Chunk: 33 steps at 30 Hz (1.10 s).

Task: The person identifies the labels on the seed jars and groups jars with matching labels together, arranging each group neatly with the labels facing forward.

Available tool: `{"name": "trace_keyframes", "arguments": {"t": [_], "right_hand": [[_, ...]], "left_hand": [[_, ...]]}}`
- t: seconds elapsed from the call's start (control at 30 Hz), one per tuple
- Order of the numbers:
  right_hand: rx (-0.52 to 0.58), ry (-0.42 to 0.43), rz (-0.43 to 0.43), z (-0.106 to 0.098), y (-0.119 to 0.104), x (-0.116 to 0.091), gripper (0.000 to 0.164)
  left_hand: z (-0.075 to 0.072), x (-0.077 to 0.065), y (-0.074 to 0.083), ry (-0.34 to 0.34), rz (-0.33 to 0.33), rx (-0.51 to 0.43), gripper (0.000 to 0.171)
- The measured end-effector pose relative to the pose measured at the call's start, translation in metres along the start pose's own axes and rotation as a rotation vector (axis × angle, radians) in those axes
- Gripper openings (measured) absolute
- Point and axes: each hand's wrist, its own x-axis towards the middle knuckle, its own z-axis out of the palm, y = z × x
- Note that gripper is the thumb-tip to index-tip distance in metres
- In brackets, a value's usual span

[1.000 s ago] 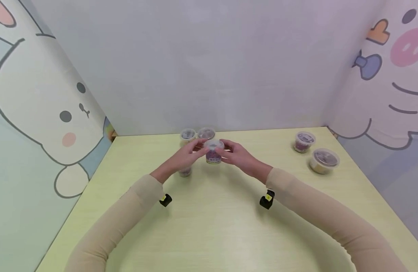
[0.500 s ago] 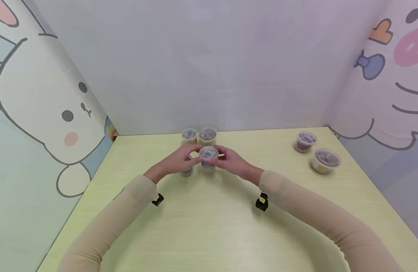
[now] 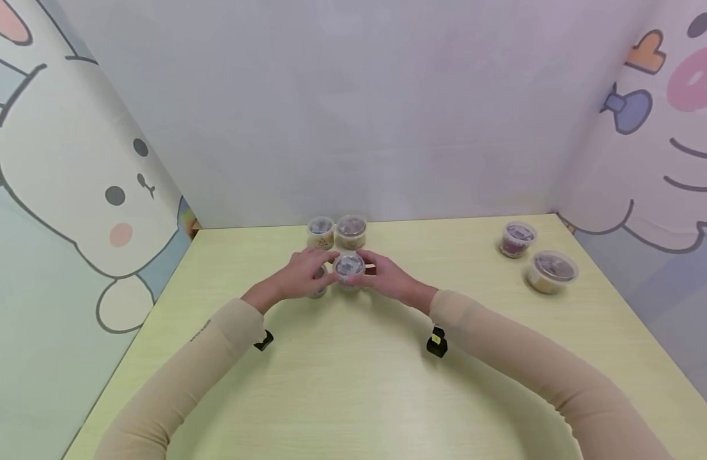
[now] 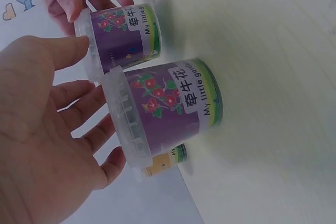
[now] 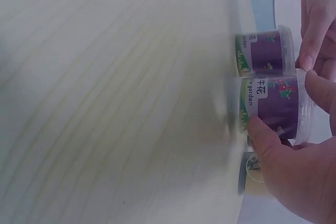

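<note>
The right hand [image 3: 392,279] pinches a purple-labelled tub [image 5: 275,107], lower than one second earlier; the left hand [image 3: 298,275], fingers spread, touches its lid. The tub is upright between both hands, just beside a second tub [image 4: 165,111] near the left.

A small round purple tub [image 3: 349,268] stands upright, framed by both hands — right fingers [image 3: 376,258] at one side, left fingers [image 3: 326,255] at the other; its clear lid [image 5: 303,114] is on and uppermost, wider than the body, with a patchy greyish surface showing through the top between the fingertips; the right thumb lies across the lower part of the label [image 5: 278,109]; that label is purple — red flowers and green leaves up by the fingers at the lid, a pale panel with dark characters and "My little garden", and a green band round the base.
</note>
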Motion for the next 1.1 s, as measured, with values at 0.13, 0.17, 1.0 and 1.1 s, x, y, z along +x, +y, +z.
{"name": "trace_keyframes", "arguments": {"t": [0.13,0.17,1.0,1.1], "right_hand": [[0.010,0.000,0.017,0.0017,0.0030,0.0012,0.075],[0.009,0.001,0.021,0.0022,0.0038,0.0012,0.076],[-0.053,-0.010,0.050,0.0016,0.0082,0.0062,0.066],[-0.048,-0.014,0.051,0.0015,0.0074,0.0053,0.067]], "left_hand": [[0.0015,-0.0002,-0.0012,-0.016,-0.007,0.021,0.057],[0.0019,-0.0003,-0.0014,-0.021,-0.009,0.026,0.057],[-0.0025,0.0023,0.0023,-0.082,-0.071,0.031,0.056],[-0.0030,0.0017,0.0035,-0.081,-0.066,0.025,0.055]]}}
